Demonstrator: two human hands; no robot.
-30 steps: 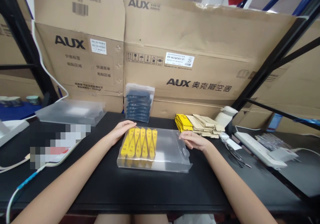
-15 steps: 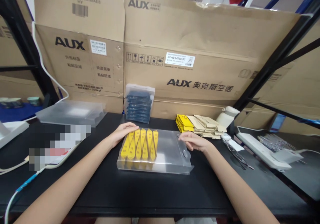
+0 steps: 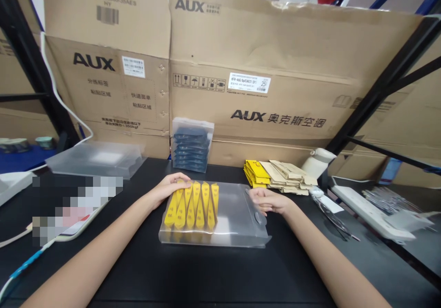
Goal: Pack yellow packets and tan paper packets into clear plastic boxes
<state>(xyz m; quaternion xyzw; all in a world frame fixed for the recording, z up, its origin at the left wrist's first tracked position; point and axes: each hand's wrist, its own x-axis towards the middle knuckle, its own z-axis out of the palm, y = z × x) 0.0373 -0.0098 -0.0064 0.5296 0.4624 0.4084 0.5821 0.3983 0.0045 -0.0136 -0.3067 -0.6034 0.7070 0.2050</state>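
A clear plastic case lies on the black table in front of me, with several yellow packets lined up inside its left part. My left hand grips the case's upper left corner, its fingers over the edge. At the right end, my right hand has its fingers closed on the case's edge beside a round clasp. Behind the case stands a clear pouch of dark blue packets.
Yellow packets and beige packets are stacked at the back right, near a white bottle. Another clear case lies back left. Cables, a power strip and cardboard surround the table.
The view has shifted slightly, and the clear case appears a little lower. My right hand's fingers have closed in at the case's right edge. My left hand stays on the upper left corner.
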